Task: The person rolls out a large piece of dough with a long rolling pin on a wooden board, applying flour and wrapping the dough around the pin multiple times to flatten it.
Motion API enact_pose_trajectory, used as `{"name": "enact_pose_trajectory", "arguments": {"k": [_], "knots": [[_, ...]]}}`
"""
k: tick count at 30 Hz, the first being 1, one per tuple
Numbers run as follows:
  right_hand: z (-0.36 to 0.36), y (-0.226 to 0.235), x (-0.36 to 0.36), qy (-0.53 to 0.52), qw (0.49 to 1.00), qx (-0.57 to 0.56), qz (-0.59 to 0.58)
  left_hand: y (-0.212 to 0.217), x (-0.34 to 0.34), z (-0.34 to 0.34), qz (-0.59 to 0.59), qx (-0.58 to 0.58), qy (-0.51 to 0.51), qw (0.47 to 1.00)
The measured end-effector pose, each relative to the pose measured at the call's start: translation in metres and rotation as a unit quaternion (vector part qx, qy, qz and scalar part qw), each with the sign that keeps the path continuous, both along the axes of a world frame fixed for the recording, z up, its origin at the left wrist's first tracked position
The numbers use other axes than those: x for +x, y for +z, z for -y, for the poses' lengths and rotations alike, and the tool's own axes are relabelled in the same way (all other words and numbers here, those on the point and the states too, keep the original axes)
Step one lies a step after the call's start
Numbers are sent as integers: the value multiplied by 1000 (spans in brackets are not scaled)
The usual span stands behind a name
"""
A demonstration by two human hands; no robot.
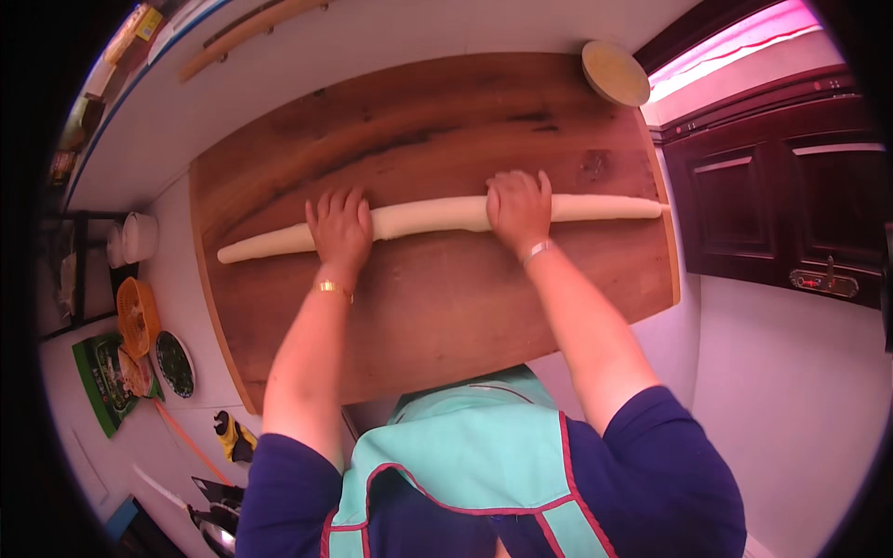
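Note:
A long, pale rope of dough [430, 217] stretches across a brown wooden board [446, 307]. It is thickest in the middle and narrows at both ends; the right tip reaches the board's right edge. My left hand [341, 234] lies over the dough left of its middle, palm down with fingers stretched forward and slightly apart. Further right, my right hand [522, 216] rests on the dough the same way, its thumb toward the middle. Both palms hide the dough beneath them, and neither hand is wrapped round it.
At the board's far right corner sits a round, yellowish disc-like piece [616, 74]. Dark red cabinet doors [777, 186] stand to the right. On the left are an orange basket [138, 318], a green bag [105, 386] and a dark round dish [175, 364].

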State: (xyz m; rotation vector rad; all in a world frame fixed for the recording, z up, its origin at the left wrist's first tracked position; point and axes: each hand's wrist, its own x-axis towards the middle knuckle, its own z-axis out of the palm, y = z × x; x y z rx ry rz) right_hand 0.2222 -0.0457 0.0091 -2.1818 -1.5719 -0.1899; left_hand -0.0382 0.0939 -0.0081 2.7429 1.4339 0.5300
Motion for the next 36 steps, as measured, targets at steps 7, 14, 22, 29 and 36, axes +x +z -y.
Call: {"name": "enact_pose_trajectory", "arguments": {"k": [7,14,22,29,36], "knots": [[8,-26,70,-95,986,75,116,-18,-52,-54,7,39,53,998],[-106,-7,140,-114,991,-63,32,-8,-1,-175,37,37,75,996],[-94,-17,117,-92,992,-45,69,-20,-4,-157,7,97,24,995],[-21,-15,81,-82,993,-63,52,-13,-51,-71,4,27,11,1000],[241,-11,-52,-57,994,-94,15,-2,-178,195,-24,-103,49,993]]}}
